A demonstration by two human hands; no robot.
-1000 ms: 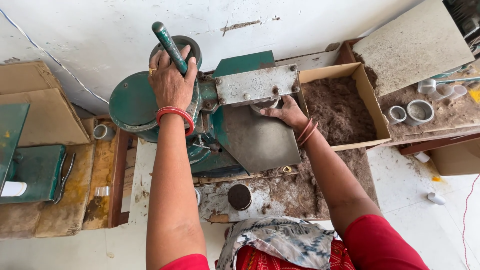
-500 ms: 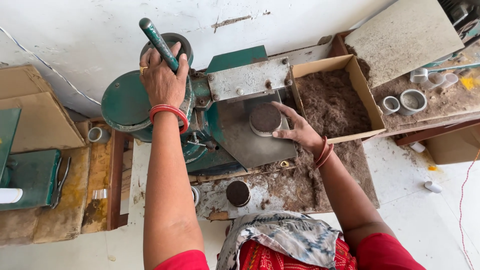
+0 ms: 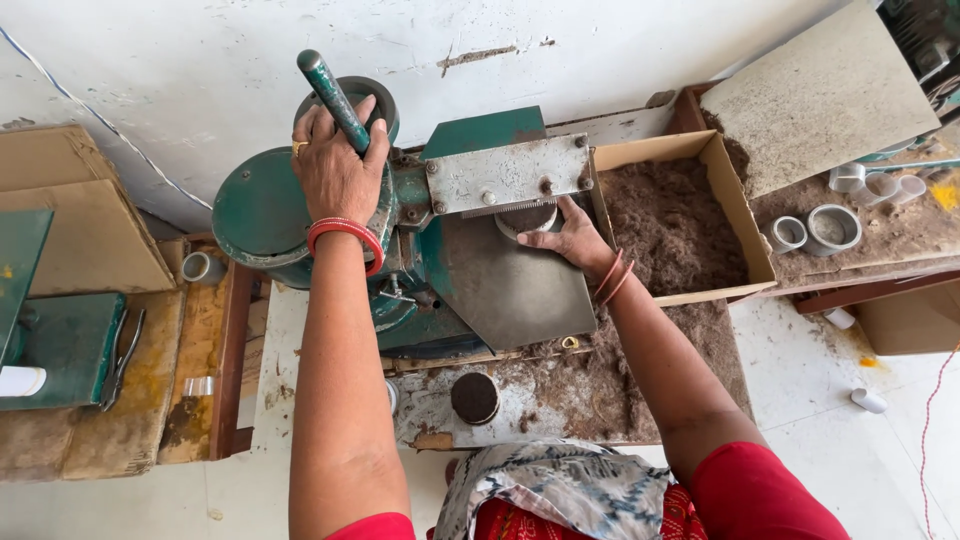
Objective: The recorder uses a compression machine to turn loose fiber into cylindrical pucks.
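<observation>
1. Cup, a small round one packed with brown stuff, sits on the grey plate under the green press, at about 10 o'clock from the right hand, fingertips touching its rim, not clamped around it.
2. Left hand is clenched on the lever handle, which runs 11 to 5 o'clock.
3. Right hand's clearly nearer the cup.
4. Versus half a second ago, cup and right hand have slid up toward 12, under the press head; lever looks much the same.

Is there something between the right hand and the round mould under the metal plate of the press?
No. The right hand already touches the round mould on the grey bed, directly under the bolted metal plate. Nothing visible lies between them. The left hand grips the green lever.
</observation>
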